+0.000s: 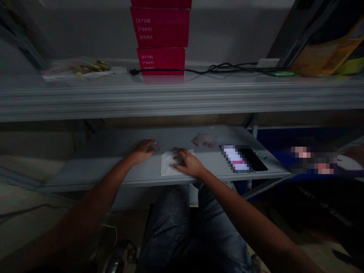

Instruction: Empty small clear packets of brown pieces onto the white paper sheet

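Note:
My left hand [141, 151] curls around a small clear plastic piece [154, 146] at the middle of a grey metal shelf board [93, 167]. My right hand [188, 163] lies with spread fingers on a white sheet or flat packet [167, 165], which covers part of the board near its front edge. Farther right on the board are a smartphone with a pixelated screen [244, 158] and a small green item [260, 154]. A small plastic bag with pink contents [204, 140] lies behind my right hand.
Above my hands runs a grey metal upper shelf [170, 99] holding stacked red boxes [160, 28], a black cable [222, 68], a packet of yellow items [85, 68] and a yellow package [327, 49]. My jeans-covered knees [193, 227] sit below the board.

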Action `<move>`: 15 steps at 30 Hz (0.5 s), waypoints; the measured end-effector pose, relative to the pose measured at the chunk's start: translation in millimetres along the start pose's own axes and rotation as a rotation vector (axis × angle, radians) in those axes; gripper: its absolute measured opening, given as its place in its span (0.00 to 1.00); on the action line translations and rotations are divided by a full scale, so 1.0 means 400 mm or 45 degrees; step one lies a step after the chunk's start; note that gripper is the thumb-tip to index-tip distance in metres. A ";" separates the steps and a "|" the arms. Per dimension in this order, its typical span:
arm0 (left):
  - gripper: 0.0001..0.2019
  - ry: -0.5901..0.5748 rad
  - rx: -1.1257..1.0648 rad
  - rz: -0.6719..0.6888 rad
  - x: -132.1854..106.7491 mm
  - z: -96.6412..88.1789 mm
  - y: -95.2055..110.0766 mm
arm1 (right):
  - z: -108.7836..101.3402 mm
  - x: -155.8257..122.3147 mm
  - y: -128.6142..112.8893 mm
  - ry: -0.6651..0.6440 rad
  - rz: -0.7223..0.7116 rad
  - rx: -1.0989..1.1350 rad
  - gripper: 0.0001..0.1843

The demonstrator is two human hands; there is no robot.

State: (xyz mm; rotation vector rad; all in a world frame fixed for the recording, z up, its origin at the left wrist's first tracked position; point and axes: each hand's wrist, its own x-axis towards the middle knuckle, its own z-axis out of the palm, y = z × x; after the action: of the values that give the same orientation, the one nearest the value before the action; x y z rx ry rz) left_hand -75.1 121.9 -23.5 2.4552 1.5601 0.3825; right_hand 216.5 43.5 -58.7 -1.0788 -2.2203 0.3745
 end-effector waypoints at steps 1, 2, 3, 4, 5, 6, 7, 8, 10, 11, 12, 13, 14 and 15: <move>0.26 0.003 0.010 0.001 -0.001 0.014 -0.003 | -0.003 0.000 -0.002 0.018 0.002 0.013 0.29; 0.27 0.008 0.025 -0.001 -0.003 0.028 -0.007 | -0.005 0.000 -0.004 0.037 0.007 0.027 0.29; 0.28 0.009 0.046 0.001 -0.006 0.041 -0.011 | -0.008 -0.001 -0.006 0.053 0.012 0.043 0.28; 0.28 0.009 0.071 0.016 -0.009 0.052 -0.016 | -0.011 -0.002 -0.008 0.065 0.014 0.063 0.27; 0.28 0.012 0.099 0.045 -0.012 0.062 -0.021 | -0.013 -0.004 -0.010 0.076 0.010 0.087 0.26; 0.28 0.020 0.128 0.081 -0.015 0.070 -0.024 | -0.015 -0.006 -0.012 0.090 0.003 0.114 0.25; 0.28 0.026 0.156 0.114 -0.017 0.076 -0.027 | -0.016 -0.009 -0.013 0.114 0.000 0.143 0.24; 0.27 0.030 0.180 0.140 -0.018 0.081 -0.029 | -0.016 -0.011 -0.014 0.152 0.008 0.176 0.23; 0.26 0.035 0.215 0.176 -0.019 0.087 -0.033 | -0.018 -0.013 -0.008 0.272 0.074 0.256 0.20; 0.26 0.036 0.229 0.184 -0.019 0.090 -0.034 | -0.022 -0.011 0.000 0.344 0.131 0.297 0.19; 0.25 0.035 0.245 0.188 -0.017 0.093 -0.036 | -0.030 -0.006 0.011 0.423 0.190 0.330 0.18; 0.26 0.034 0.262 0.188 -0.016 0.096 -0.037 | -0.042 0.002 0.026 0.504 0.244 0.352 0.18; 0.26 0.030 0.280 0.184 -0.014 0.100 -0.040 | -0.058 0.013 0.046 0.579 0.288 0.357 0.19; 0.27 0.022 0.297 0.175 -0.012 0.104 -0.042 | -0.079 0.026 0.069 0.644 0.328 0.339 0.19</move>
State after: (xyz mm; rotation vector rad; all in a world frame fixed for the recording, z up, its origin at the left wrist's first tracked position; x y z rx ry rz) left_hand -77.8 123.3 -68.5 2.7523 1.5244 0.2561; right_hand 249.0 68.1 -44.2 -1.1627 -1.5477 0.4364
